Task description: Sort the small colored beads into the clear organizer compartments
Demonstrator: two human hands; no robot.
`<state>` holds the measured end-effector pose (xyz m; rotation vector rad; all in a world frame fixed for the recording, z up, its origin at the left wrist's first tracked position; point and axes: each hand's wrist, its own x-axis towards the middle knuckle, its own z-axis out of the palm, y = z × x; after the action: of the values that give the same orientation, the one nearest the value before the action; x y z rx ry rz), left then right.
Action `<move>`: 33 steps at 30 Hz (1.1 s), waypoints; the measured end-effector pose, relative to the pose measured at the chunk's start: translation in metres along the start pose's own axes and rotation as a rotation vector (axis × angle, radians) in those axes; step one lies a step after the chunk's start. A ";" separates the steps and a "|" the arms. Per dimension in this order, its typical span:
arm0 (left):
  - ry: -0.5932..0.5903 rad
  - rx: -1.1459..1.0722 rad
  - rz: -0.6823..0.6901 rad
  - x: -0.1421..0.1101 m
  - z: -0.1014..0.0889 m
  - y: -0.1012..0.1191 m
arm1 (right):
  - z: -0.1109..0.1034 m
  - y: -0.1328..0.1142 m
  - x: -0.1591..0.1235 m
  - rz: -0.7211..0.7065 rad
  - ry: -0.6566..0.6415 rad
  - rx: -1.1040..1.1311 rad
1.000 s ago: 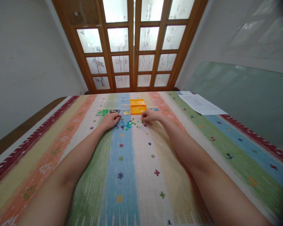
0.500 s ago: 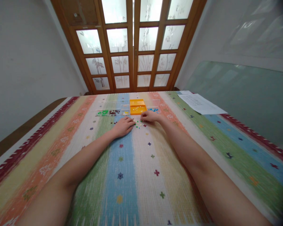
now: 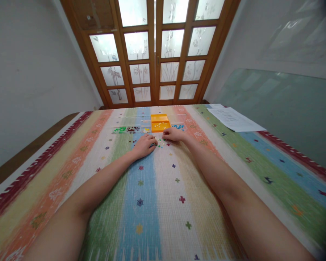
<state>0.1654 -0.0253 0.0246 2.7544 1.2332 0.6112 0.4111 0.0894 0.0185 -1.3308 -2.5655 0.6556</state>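
Note:
A loose pile of small coloured beads (image 3: 161, 143) lies on the striped tablecloth (image 3: 152, 203). My left hand (image 3: 144, 144) rests palm down over the left part of the pile, fingers curled together toward the beads. My right hand (image 3: 173, 134) sits at the pile's right edge, fingers bent in a pinch; what they hold is too small to see. Behind the pile stands a row of small trays: green beads (image 3: 120, 129), dark beads (image 3: 133, 128), a yellow piece (image 3: 145, 129), an orange tray (image 3: 159, 122) with pale beads, and blue beads (image 3: 178, 127).
A printed paper sheet (image 3: 233, 119) lies at the table's far right. Wooden glass-paned doors (image 3: 154, 54) stand behind the table. A bare wooden table edge (image 3: 29, 148) shows on the left. A glass panel (image 3: 282, 108) leans along the right wall.
My left hand moved right from the dark-bead tray onto the left part of the pile, covering beads there. My right hand stayed at the pile's right edge.

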 end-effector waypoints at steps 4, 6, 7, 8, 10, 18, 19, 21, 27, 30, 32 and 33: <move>0.006 -0.008 -0.020 -0.001 -0.001 -0.001 | -0.001 -0.004 -0.003 0.004 0.008 0.005; 0.005 -0.017 -0.018 -0.001 -0.002 -0.002 | -0.002 -0.006 -0.005 0.007 0.007 0.009; 0.005 -0.021 -0.013 -0.001 -0.002 -0.002 | -0.002 -0.007 -0.005 0.008 0.006 0.009; 0.004 -0.024 -0.006 -0.002 -0.002 -0.003 | -0.002 -0.007 -0.005 0.009 0.005 0.008; 0.001 -0.027 0.008 -0.002 -0.002 -0.003 | -0.002 -0.007 -0.005 0.007 0.004 0.005; 0.164 -0.295 -0.217 0.000 -0.009 -0.020 | 0.000 -0.003 -0.002 0.002 0.006 0.010; 0.203 -0.335 -0.269 0.000 -0.011 -0.029 | -0.001 -0.003 -0.002 0.002 0.004 0.014; 0.332 -0.392 -0.370 -0.003 -0.014 -0.050 | -0.002 -0.004 -0.003 0.000 0.003 0.020; 0.671 -0.586 -0.655 -0.018 -0.026 -0.120 | -0.004 -0.007 -0.006 0.003 -0.009 0.022; 0.794 -0.637 -0.756 -0.027 -0.034 -0.137 | -0.003 -0.007 -0.006 0.002 0.004 0.028; 0.831 -0.659 -0.840 -0.031 -0.038 -0.142 | -0.003 -0.007 -0.006 0.009 0.007 0.038; 0.843 -0.669 -0.878 -0.033 -0.039 -0.144 | -0.003 -0.008 -0.006 0.016 0.004 0.040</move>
<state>0.0298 0.0440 0.0189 1.2093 1.7121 1.6847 0.4101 0.0811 0.0252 -1.3397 -2.5277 0.7028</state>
